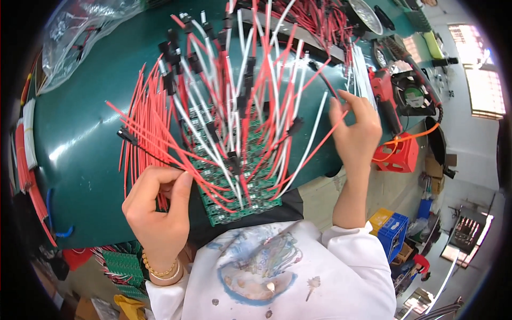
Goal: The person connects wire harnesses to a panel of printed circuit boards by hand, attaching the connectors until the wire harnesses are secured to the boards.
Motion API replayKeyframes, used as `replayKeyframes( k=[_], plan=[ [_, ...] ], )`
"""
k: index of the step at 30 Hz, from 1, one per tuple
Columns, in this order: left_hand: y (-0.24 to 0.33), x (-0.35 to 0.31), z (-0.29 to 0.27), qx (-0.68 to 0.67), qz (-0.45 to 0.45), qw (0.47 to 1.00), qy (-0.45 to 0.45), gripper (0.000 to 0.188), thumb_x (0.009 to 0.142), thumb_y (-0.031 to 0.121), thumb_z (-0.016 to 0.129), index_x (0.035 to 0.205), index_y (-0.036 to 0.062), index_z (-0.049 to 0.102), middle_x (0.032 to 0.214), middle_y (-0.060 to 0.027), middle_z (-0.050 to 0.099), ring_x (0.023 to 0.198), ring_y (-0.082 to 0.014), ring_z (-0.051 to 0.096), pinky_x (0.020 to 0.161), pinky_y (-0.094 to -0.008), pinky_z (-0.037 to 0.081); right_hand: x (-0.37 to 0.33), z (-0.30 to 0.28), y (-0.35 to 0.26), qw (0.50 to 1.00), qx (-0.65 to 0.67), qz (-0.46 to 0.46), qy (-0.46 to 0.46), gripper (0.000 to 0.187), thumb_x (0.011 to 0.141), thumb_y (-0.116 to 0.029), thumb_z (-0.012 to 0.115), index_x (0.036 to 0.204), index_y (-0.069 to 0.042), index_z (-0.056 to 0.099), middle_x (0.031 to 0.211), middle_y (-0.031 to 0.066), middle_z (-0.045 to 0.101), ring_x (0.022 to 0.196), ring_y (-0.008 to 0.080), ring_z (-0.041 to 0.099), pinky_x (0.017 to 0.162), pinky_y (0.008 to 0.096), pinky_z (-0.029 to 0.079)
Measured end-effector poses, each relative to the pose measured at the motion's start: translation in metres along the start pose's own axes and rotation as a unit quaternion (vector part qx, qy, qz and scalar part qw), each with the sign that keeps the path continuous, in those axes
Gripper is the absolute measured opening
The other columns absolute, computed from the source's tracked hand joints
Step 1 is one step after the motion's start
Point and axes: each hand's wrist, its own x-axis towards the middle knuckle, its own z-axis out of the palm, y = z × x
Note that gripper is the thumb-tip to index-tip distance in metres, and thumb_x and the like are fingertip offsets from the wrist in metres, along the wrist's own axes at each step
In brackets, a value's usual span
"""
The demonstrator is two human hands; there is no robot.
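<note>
A green circuit board panel (216,210) lies in front of me at the table's near edge, with many red and white wires (298,106) fanning up from it. Several of these carry black connectors (169,82). My left hand (160,205) is at the panel's left side, thumb and forefinger pinched on a thin black wire (154,156) that ends in a black plug. Off the panel's right side, my right hand (356,130) is closed in a loose pinch around another dark wire (326,82). The fingertips partly hide both grips.
Loose red wires (141,122) lie left of the panel on the green table (80,186). A red wire heap (314,21) and a metal dish (365,16) are at the back. Right stand a red power tool (385,96) and a black fan (413,95); a plastic bag (74,42) lies far left.
</note>
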Motion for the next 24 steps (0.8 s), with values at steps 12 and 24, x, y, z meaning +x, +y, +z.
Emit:
replayKeyframes(
  k=[12, 24],
  plan=[
    [-0.001, -0.004, -0.005, 0.022, 0.047, 0.998, -0.033, 0.008, 0.077, -0.003, 0.070, 0.083, -0.0025, 0.064, 0.070, -0.0077, 0.060, 0.056, -0.0129, 0.056, 0.053, -0.0240, 0.043, 0.020, -0.001, 0.020, 0.986, -0.127, 0.039, -0.099, 0.011, 0.081, -0.019, 0.064, 0.082, -0.008, 0.066, 0.071, 0.0099, 0.067, 0.066, 0.0290, 0.065, 0.060, 0.0382, 0.049],
    [0.038, -0.043, 0.025, -0.085, 0.234, 0.966, -0.074, 0.025, 0.064, -0.009, 0.070, 0.089, -0.0058, 0.066, 0.075, -0.0103, 0.067, 0.062, -0.0230, 0.066, 0.055, -0.0283, 0.053, -0.046, -0.062, -0.078, 0.787, 0.605, -0.013, -0.125, 0.017, 0.065, 0.008, 0.065, 0.081, 0.008, 0.059, 0.065, 0.0125, 0.065, 0.048, 0.0131, 0.055, 0.044, 0.0239, 0.039]
  ],
)
